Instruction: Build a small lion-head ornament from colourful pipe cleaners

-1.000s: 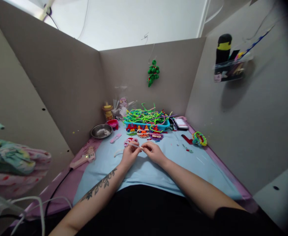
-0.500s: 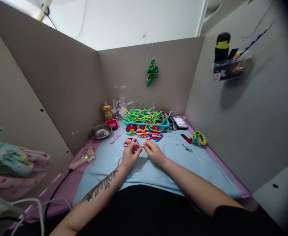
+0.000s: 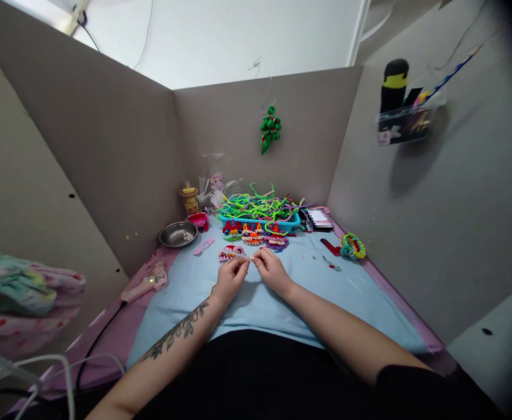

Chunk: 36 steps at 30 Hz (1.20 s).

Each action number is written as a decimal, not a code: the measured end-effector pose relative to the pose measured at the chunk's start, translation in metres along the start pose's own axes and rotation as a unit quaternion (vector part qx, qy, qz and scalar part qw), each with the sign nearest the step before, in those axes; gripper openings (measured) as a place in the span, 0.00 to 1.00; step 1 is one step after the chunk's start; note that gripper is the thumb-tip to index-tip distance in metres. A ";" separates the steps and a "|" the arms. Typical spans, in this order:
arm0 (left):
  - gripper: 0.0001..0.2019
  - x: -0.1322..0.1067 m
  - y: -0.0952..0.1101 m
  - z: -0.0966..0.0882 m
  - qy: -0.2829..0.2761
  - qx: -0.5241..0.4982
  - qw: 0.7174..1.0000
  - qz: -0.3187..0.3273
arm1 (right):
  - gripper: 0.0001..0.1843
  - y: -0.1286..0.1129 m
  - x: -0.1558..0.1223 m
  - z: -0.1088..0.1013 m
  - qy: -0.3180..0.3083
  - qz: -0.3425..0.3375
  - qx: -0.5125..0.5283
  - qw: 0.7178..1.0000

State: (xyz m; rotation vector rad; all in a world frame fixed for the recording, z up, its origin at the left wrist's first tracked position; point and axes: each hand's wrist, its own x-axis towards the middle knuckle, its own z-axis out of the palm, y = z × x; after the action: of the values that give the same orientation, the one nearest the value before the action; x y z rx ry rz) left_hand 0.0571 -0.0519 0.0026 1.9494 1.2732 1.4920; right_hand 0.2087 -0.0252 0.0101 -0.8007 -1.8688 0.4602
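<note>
In the head view, both hands meet over the middle of the cloth. My left hand is closed in a pinch on one end of a small white pipe cleaner. From the other side, my right hand pinches the same piece between thumb and forefinger. A pale strand curves out beside my left wrist; whether it belongs to the held piece is hidden. Just beyond my left fingers lies a red, pink and white pipe-cleaner figure. Several colourful pipe-cleaner figures stand in a row farther back.
A blue tray heaped with pipe cleaners stands at the back. Left are a metal bowl with small white pieces and a pink glue gun. A yellow-green coil lies right. Grey partitions enclose the table.
The fingers of my left hand have closed in more tightly around the white pipe cleaner. Both hands have shifted very slightly; the things on the table stay put.
</note>
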 end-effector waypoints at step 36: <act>0.12 0.000 0.001 0.002 0.003 0.021 1.000 0.010 | 0.08 -0.003 -0.002 -0.002 -0.057 -0.034 0.014 0.998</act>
State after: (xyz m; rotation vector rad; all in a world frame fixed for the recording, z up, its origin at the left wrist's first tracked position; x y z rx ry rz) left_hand 0.0594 -0.0523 0.0030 1.9916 1.3009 1.4927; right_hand 0.2103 -0.0290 0.0113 -0.7023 -1.9839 0.4969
